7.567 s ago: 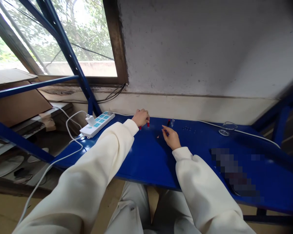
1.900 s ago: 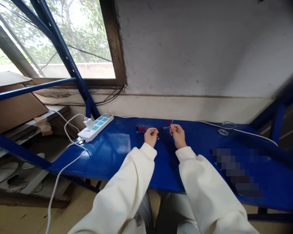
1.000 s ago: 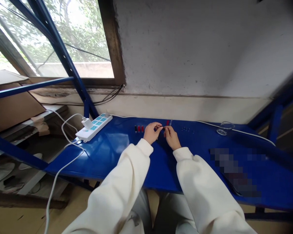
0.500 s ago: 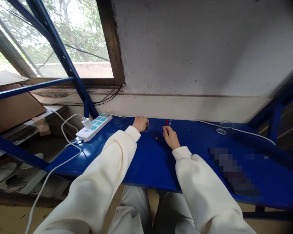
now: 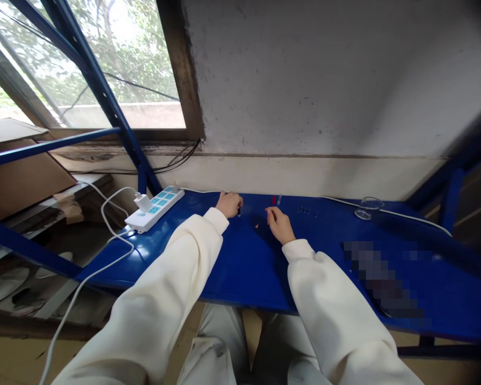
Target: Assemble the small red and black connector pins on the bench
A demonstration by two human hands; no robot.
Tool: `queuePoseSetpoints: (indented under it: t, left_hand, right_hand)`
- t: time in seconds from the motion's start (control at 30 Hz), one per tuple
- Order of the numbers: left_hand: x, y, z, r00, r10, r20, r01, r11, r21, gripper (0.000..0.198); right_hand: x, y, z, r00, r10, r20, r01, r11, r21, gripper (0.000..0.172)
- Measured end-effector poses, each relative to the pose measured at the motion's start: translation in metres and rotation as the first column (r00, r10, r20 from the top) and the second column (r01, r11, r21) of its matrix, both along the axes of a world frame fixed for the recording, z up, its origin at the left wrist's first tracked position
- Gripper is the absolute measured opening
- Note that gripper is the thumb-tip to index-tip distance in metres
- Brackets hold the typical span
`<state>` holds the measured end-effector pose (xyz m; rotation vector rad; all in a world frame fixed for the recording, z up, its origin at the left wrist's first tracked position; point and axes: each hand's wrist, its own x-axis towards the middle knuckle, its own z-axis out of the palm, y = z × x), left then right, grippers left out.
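My left hand (image 5: pixel 229 205) is closed on a small dark piece (image 5: pixel 239 212) near the back of the blue table (image 5: pixel 240 267). The lower end of that piece pokes out below my fingers, and its kind is too small to tell. To the right, my right hand (image 5: pixel 280 225) is pinched, thumb against forefinger; whatever is between the tips is too small to make out. A tiny pale pinkish bit (image 5: pixel 257 225) lies between the hands. Beyond my right hand are a small red item (image 5: pixel 273 200) and a clear slim strip or tube (image 5: pixel 279 199).
Several tiny dark parts (image 5: pixel 304 210) lie right of my right hand. Farther right are a clear round dish (image 5: pixel 363 214) and a white cable (image 5: pixel 414 220). A blurred-out dark object (image 5: pixel 385 283) lies front right. At left stands a white power strip (image 5: pixel 156 209) with a plug.
My left hand has shifted very slightly left, and the dark piece in it has tilted a little. My right hand stays almost where it was, still pinched.
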<state>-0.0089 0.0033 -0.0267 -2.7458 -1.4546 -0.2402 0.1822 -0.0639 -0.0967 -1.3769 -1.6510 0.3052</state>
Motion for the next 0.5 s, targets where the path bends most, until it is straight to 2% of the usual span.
queuePoseSetpoints:
  t: [0.5]
  left_hand:
    - [0.0007,0.0004,-0.0023,1.0,-0.016,0.021,0.016,1.0,0.005,0.021]
  right_hand:
    - [-0.0004,-0.0011,0.0011,1.0,-0.006,0.03,0.006,1.0,-0.009,0.036]
